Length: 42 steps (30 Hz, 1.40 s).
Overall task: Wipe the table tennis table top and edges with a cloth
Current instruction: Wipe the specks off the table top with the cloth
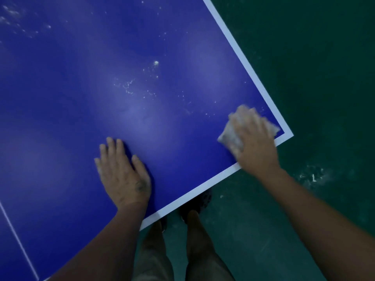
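Note:
The blue table tennis table [85, 94] fills the left and middle of the head view, with a white border line along its edges and its corner at the right. My right hand [253, 142] presses a crumpled white cloth [231, 134] flat on the top just inside that corner; hand and cloth are blurred. My left hand [123, 173] rests flat on the blue surface near the front edge, fingers straight and spread. White dust specks [142, 86] lie scattered across the top beyond both hands.
A dark green floor [316, 78] lies to the right and below the table, with pale scuff marks [312, 177]. My legs and a dark shoe [196, 203] stand at the table's front edge. A thin white centre line [18, 240] crosses the table at the lower left.

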Tool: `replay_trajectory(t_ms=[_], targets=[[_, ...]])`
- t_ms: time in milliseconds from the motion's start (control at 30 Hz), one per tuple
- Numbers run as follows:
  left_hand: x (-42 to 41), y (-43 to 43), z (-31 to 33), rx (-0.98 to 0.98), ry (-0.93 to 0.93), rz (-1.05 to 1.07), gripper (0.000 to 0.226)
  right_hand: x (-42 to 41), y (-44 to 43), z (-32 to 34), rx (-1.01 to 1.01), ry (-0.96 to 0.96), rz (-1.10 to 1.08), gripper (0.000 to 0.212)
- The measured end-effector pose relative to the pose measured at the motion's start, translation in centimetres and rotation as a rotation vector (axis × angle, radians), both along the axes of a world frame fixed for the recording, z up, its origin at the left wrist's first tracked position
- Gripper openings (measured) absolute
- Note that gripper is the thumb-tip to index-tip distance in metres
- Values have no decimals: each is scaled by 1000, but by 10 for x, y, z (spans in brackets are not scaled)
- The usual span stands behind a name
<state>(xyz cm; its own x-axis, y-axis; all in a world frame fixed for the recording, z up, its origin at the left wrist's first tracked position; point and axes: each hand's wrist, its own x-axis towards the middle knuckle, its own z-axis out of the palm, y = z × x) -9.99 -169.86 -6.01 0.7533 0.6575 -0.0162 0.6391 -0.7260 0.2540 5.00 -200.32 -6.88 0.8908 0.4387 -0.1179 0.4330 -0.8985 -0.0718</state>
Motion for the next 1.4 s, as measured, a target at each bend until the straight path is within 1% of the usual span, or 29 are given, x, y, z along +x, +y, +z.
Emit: replay_trajectory(t_ms=[33, 67, 100, 133, 200, 233, 267, 300, 333, 433, 467, 500, 533, 633, 700, 733, 767, 867, 900, 933, 1000, 1100, 1167, 1200, 1233, 1300, 1333, 1367, 1400], targets=[[12, -15, 1, -21, -4, -24, 58, 13, -5, 3, 9, 11, -153, 75], [22, -31, 2, -40, -2, -36, 60, 15, -2, 5, 12, 8, -247, 73], [30, -46, 2, -53, 6, -39, 64, 7, 5, 4, 5, -5, -266, 74], [34, -56, -1, -51, 19, -38, 67, -10, 12, 2, -1, -17, -201, 77], [37, -61, -10, -8, 33, -31, 70, -44, 14, -4, 19, -1, 91, 83], [36, -59, -14, 10, 34, -27, 70, -48, 6, -7, 16, 16, 201, 83], [34, -58, -16, 18, 34, -28, 70, -39, -5, -8, 10, 13, 257, 84], [33, -58, -17, 20, 25, -27, 69, -23, -15, -9, 6, -10, 233, 83], [33, -59, -17, 24, 15, -29, 69, -4, -25, -10, 5, -23, 133, 82], [34, -60, -17, 35, 7, -24, 67, 41, -35, -8, 16, -13, -261, 80], [33, -60, -17, 36, 7, -26, 67, 38, -28, -6, 18, -15, -325, 80], [33, -60, -16, 33, 6, -28, 67, 28, -19, -7, 14, -32, -328, 80], [33, -59, -16, 29, 6, -30, 67, 11, -9, -9, 4, -35, -261, 81], [34, -59, -18, 34, 10, -25, 67, -35, 7, -12, 27, 10, 129, 91], [33, -59, -21, 49, 8, -31, 67, -16, 1, -12, 36, 3, 299, 96], [33, -59, -22, 55, 6, -35, 66, 4, -2, -12, 37, -20, 295, 96], [34, -59, -22, 61, 2, -38, 66, 27, -4, -14, 53, -32, 213, 94], [33, -59, -24, 76, 4, -36, 66, 74, 1, -12, 101, -2, -203, 81], [33, -59, -24, 73, 4, -35, 65, 72, 6, -10, 109, 11, -282, 79], [33, -60, -23, 67, 1, -34, 65, 62, 11, -9, 110, 10, -302, 80], [34, -59, -22, 58, 0, -33, 66, 23, 21, -9, 78, 3, -198, 86], [35, -60, -21, 57, 12, -32, 66, -35, 24, -11, 66, 66, 114, 97], [35, -60, -21, 52, 12, -33, 66, -24, 5, -15, 64, 40, 253, 98], [35, -59, -21, 52, 11, -35, 67, -7, -6, -16, 59, 11, 220, 95], [35, -59, -21, 52, 11, -35, 66, 11, -17, -16, 61, -9, 102, 90], [35, -59, -21, 45, 11, -30, 66, 33, -22, -12, 116, -20, -258, 80], [34, -60, -20, 41, 11, -27, 66, 31, -16, -12, 160, -15, -348, 78], [34, -61, -19, 39, 8, -27, 66, 22, -10, -13, 190, -17, -306, 77], [35, -61, -19, 36, 4, -29, 66, 9, -9, -17, 189, -7, -156, 77]])
